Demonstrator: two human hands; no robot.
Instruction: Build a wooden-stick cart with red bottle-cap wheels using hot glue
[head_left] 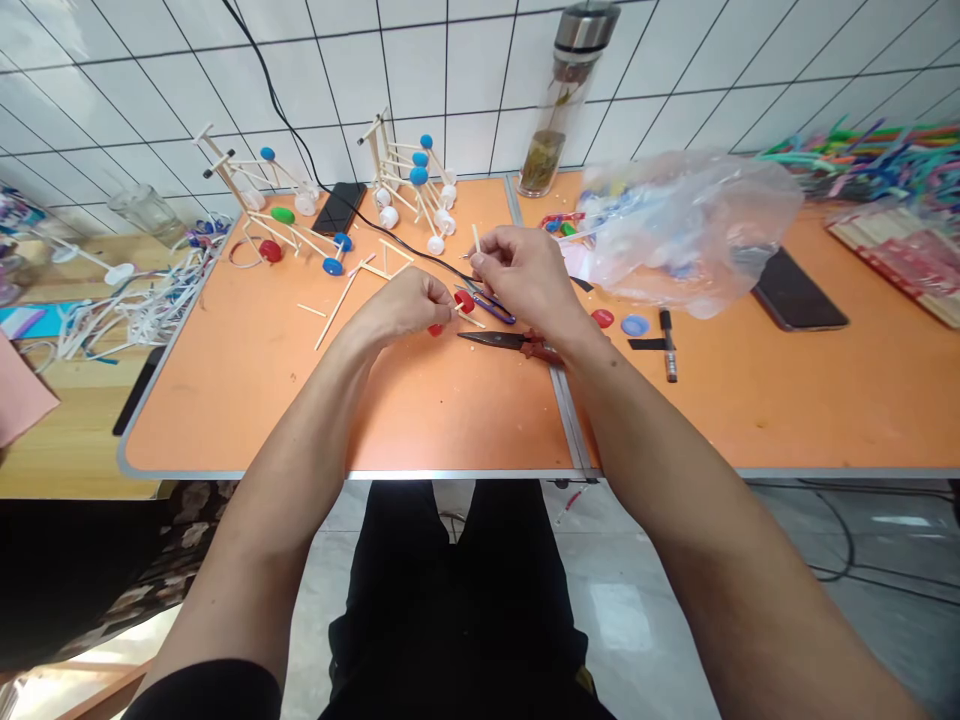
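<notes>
My left hand (420, 300) pinches a short wooden stick with a red bottle cap (464, 301) at one end; a second red cap (435, 329) shows under the fingers. To its right, my right hand (517, 270) is closed on a thin wooden stick (476, 239) that points upward from the fingertips. Below the right hand lie scissors with dark blades (495, 339), their reddish handle partly hidden by my forearm. Scissors with blue handles (495, 308) rest between the hands. Loose wooden sticks (335, 310) are on the orange table to the left of my left hand.
Small stick models with blue and white caps (418, 175) stand at the back. A glass tea bottle (551, 110) and a plastic bag (690, 230) are behind my right hand. A phone (799, 290), a marker (668, 346) and a blue cap (634, 325) lie at right. A black cable crosses the table.
</notes>
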